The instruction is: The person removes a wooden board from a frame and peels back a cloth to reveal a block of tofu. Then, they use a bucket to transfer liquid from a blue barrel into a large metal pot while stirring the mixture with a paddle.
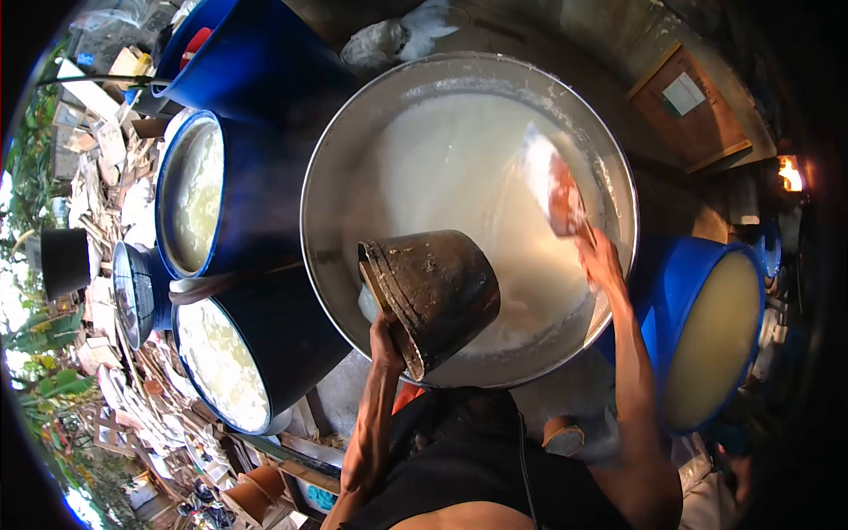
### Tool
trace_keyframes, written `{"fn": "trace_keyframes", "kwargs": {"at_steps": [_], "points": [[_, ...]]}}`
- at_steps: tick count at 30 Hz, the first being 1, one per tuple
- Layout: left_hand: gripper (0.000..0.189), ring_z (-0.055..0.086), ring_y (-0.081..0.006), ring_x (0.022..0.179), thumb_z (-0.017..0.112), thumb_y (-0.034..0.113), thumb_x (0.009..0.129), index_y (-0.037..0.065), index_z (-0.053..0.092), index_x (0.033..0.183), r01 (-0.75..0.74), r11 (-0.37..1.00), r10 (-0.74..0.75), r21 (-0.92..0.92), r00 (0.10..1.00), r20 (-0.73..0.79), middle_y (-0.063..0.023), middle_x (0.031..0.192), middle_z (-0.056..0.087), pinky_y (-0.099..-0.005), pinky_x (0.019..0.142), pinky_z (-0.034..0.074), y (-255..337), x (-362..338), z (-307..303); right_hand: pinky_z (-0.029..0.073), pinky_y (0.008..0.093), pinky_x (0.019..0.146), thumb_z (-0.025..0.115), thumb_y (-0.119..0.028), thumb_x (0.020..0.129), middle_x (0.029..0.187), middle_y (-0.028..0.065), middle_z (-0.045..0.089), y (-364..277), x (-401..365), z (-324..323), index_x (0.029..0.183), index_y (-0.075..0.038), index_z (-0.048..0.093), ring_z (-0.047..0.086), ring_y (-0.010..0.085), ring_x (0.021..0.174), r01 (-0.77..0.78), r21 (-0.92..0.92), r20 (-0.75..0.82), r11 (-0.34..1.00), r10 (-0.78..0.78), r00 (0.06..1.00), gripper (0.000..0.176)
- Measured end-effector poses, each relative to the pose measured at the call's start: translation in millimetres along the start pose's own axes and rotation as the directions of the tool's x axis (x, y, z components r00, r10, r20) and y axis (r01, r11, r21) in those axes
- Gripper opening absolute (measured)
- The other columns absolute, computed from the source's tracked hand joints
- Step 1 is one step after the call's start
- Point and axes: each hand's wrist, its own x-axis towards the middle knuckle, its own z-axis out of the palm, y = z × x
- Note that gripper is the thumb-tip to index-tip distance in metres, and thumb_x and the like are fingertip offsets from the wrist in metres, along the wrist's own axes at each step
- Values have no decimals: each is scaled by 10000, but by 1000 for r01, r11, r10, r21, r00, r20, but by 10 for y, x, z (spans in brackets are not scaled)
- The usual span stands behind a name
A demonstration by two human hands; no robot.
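My left hand [386, 343] grips the rim of a dark, dirty bucket [442, 287], which lies tilted on its side over the big metal vat [311, 221]. Its mouth faces left, so I cannot see inside. Cloudy white liquid [450, 159] fills the vat. On the right side of the vat, my right hand [602, 262] is wrapped round the handle of a reddish-brown paddle-shaped scoop [563, 199]. The scoop's far end is smeared white and blurred by motion. It is held over the liquid; whether it touches cannot be told.
Blue barrels with pale liquid stand left of the vat, one at the upper left [208, 194] and one below it [225, 362]. Another blue barrel [715, 336] is close on the right. A flame [791, 174] burns at the far right. Scrap wood [150, 397] litters the left.
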Motion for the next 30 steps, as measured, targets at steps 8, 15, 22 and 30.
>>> {"fn": "trace_keyframes", "kwargs": {"at_steps": [8, 15, 22, 30], "points": [[449, 683, -310, 901, 497, 238, 812, -18, 601, 1166, -5, 1000, 5, -15, 1000, 9, -172, 1034, 687, -425, 837, 574, -23, 131, -162, 437, 343, 429, 615, -202, 934, 630, 59, 561, 130, 1320, 779, 933, -48, 511, 530, 155, 484, 222, -95, 36, 970, -220, 975, 186], [448, 682, -314, 890, 485, 239, 813, -20, 601, 1159, 7, 998, -6, -56, 1000, 16, -177, 1032, 688, -428, 833, 575, -35, 212, -242, 491, 526, 630, 641, -266, 918, 772, 263, 637, 860, 536, 1257, 1088, -67, 551, 633, 475, 764, 456, -430, 318, 780, -342, 884, 277], [429, 683, -304, 849, 479, 236, 809, -19, 611, 1127, -30, 998, 31, -53, 999, 19, -166, 985, 693, -416, 799, 581, -33, 196, -228, 500, 560, 696, 600, -196, 896, 819, 249, 669, 1257, -621, 1293, 1067, -47, 602, 664, 439, 784, 120, -451, 337, 884, 44, 940, 226], [413, 689, -298, 835, 493, 242, 810, -17, 628, 1102, -30, 998, 32, -63, 999, 35, -163, 978, 697, -403, 772, 590, -72, 286, -366, 455, 382, 451, 625, -208, 905, 605, 93, 588, -70, -786, -437, 937, -37, 661, 576, 217, 479, 218, -360, 626, 907, 62, 777, 177]]}}
